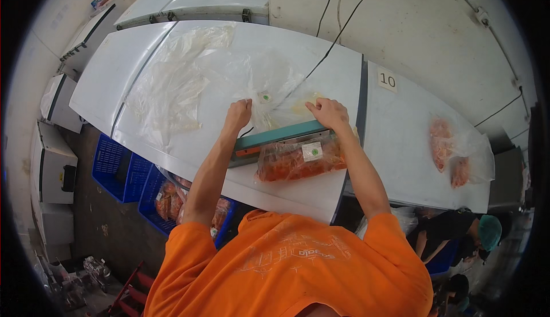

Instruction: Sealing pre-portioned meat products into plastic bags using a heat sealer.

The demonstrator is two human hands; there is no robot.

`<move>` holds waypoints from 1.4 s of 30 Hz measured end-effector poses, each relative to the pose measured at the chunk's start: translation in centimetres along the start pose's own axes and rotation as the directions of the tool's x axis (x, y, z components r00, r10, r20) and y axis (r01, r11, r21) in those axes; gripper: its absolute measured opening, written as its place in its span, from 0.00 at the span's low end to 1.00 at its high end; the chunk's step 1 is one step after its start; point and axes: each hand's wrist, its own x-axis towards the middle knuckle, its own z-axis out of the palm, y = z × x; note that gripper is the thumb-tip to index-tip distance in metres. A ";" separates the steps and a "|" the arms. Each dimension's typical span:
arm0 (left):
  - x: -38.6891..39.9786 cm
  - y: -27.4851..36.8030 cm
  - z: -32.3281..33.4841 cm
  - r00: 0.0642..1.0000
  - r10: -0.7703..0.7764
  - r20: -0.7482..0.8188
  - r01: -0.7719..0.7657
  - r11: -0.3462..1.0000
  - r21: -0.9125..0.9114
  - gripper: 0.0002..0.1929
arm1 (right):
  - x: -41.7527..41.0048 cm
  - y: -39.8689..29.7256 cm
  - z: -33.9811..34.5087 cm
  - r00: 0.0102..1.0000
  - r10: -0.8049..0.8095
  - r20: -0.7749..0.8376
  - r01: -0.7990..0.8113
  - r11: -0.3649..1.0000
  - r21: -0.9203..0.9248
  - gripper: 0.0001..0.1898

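A teal-topped impulse heat sealer lies across the white freezer lid in front of me. Against its near side rests a clear plastic bag of orange-red food with a white label. My left hand is closed at the sealer's left end, on the edge of clear plastic film that spreads beyond it. My right hand rests over the right end of the sealer's teal bar, thumb spread to the left; what its fingers hold is hard to see. Crumpled clear plastic bags cover the lid further left.
More bagged food lies on the white surface at right. Blue crates stand on the floor at left, one holding filled bags. A black cable crosses the lid. A person in a green hair net bends down at lower right.
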 end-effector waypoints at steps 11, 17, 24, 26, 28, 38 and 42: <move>0.8 0.0 1.2 1.000 -0.029 0.010 0.029 0.999 0.039 0.22 | 0.1 0.8 -0.8 1.000 -0.014 0.013 0.014 1.000 0.020 0.29; 0.5 -1.4 1.3 1.000 -0.026 0.000 0.026 1.000 0.011 0.22 | 0.1 -0.2 -0.4 1.000 0.004 0.017 -0.003 1.000 -0.025 0.28; 0.7 -1.3 1.8 0.999 -0.049 0.008 0.048 0.999 0.023 0.22 | 0.2 0.4 -0.2 0.999 -0.005 -0.040 0.004 1.000 -0.005 0.28; 1.0 0.0 1.7 0.999 -0.054 -0.005 0.055 0.994 0.094 0.23 | 0.5 1.4 -0.8 1.000 -0.027 0.003 0.027 0.998 0.051 0.28; 0.1 -1.8 1.8 0.998 -0.067 0.001 0.067 0.997 0.045 0.23 | 0.1 0.1 -0.1 0.998 -0.001 0.055 0.001 1.000 -0.005 0.28; 0.8 -1.9 1.9 0.985 -0.139 0.099 0.138 0.990 0.018 0.23 | 0.4 0.6 -0.1 0.999 0.007 0.033 -0.006 1.000 -0.022 0.29; 0.7 -3.3 2.8 0.982 -0.155 0.106 0.154 0.988 0.013 0.22 | 0.4 0.8 0.9 1.000 0.000 -0.002 0.000 1.000 -0.012 0.29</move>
